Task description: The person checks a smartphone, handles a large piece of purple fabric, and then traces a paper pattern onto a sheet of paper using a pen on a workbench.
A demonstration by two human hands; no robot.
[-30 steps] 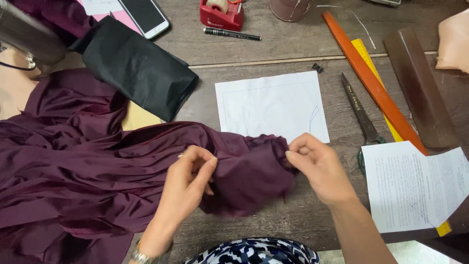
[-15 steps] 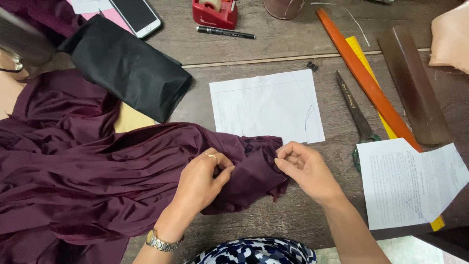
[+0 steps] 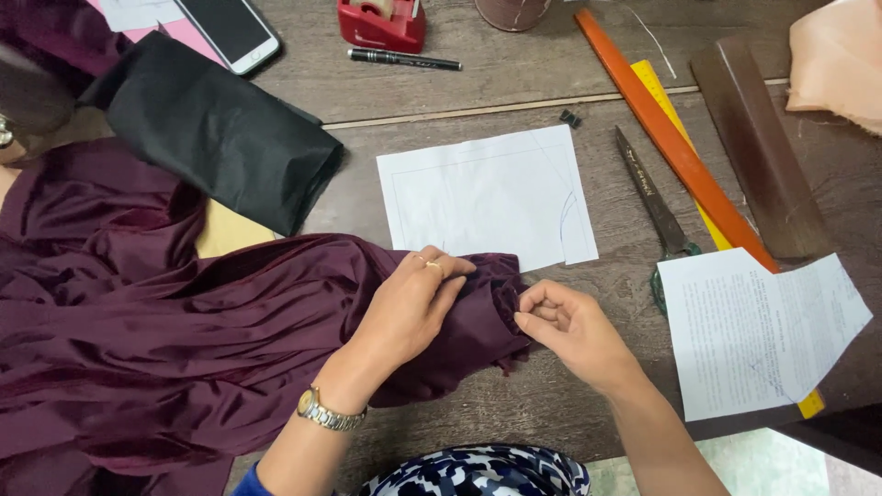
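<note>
A large dark maroon satin fabric lies bunched over the left half of the wooden table. My left hand, with rings and a wristwatch, rests on top of the fabric's right end and pinches its folds. My right hand pinches the frayed right edge of the same fabric near the table's front. A white paper pattern piece with drawn lines lies just beyond both hands, its near edge touching the cloth.
A folded black cloth lies at the back left beside a phone. Scissors, orange and yellow rulers, a brown wooden bar, a printed sheet, a pen and a red tape dispenser surround the work.
My left hand has moved right along the fabric toward my right hand. The right end of the cloth has been gathered closer under the pattern's near edge.
</note>
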